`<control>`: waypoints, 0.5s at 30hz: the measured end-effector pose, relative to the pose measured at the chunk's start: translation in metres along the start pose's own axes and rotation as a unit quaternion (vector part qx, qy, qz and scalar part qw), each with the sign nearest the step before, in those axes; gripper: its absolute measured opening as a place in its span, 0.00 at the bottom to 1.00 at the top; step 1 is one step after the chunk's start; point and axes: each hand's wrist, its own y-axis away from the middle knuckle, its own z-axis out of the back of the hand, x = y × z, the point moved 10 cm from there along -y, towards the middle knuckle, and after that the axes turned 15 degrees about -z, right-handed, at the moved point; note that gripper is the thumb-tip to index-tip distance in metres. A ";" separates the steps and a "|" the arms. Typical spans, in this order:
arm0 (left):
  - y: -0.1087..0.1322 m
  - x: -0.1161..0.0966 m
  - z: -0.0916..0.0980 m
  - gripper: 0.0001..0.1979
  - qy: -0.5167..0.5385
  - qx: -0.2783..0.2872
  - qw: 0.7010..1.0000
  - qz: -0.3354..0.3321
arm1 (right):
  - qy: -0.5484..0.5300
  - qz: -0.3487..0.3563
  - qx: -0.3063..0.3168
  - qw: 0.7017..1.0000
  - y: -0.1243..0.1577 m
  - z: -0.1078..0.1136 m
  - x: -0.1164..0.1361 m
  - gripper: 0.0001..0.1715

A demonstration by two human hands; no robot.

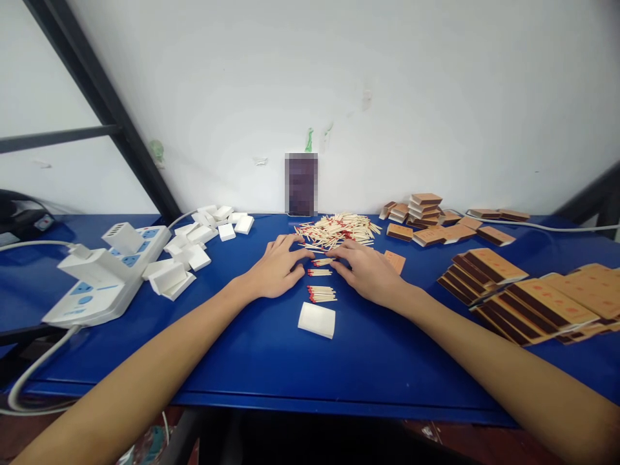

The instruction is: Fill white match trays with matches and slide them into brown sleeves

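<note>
Glossy blue table [252, 361] under me, plain white wall behind. Far left there's a white plastic power strip [104, 278], then a scatter of small white card trays [194, 248]. My left hand [278, 266] lies flat, palm down, fingers loose, tips touching a little bunch of red-tipped matches [322, 262]. My right hand [365, 268] mirrors it from the other side. The loose match pile [339, 229] sits just beyond. On the right are stacked orange-brown sleeves [523, 297].
</note>
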 end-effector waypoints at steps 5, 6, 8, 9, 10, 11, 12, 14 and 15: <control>0.000 0.000 -0.001 0.20 -0.002 0.001 1.000 -0.007 | 0.000 0.008 0.004 1.000 0.001 0.000 0.005 0.16; 0.000 0.000 -0.001 0.20 -0.003 0.002 1.000 -0.007 | -0.003 0.010 0.005 1.000 0.001 0.000 0.006 0.15; 0.000 -0.001 -0.001 0.21 -0.005 0.003 1.000 -0.008 | -0.007 0.009 0.001 1.000 0.001 0.001 0.005 0.15; -0.001 -0.001 0.000 0.21 -0.005 0.003 1.000 -0.008 | -0.007 0.007 -0.001 1.000 0.001 0.002 0.005 0.15; -0.001 -0.001 0.000 0.21 -0.006 0.003 1.000 -0.008 | -0.006 0.004 -0.003 1.000 0.001 0.003 0.004 0.15; -0.001 -0.001 0.000 0.21 -0.007 0.003 1.000 -0.008 | -0.005 0.002 -0.003 1.000 0.001 0.003 0.003 0.15; -0.001 -0.001 0.000 0.21 -0.007 0.004 1.000 -0.008 | -0.004 0.000 -0.002 1.000 0.001 0.003 0.002 0.15; -0.001 -0.001 0.000 0.20 -0.006 0.007 1.000 -0.007 | -0.007 -0.002 0.002 1.000 0.000 0.002 0.001 0.15; -0.001 -0.001 -0.001 0.20 -0.006 0.009 1.000 -0.007 | -0.011 -0.001 0.002 1.000 0.000 0.002 0.001 0.15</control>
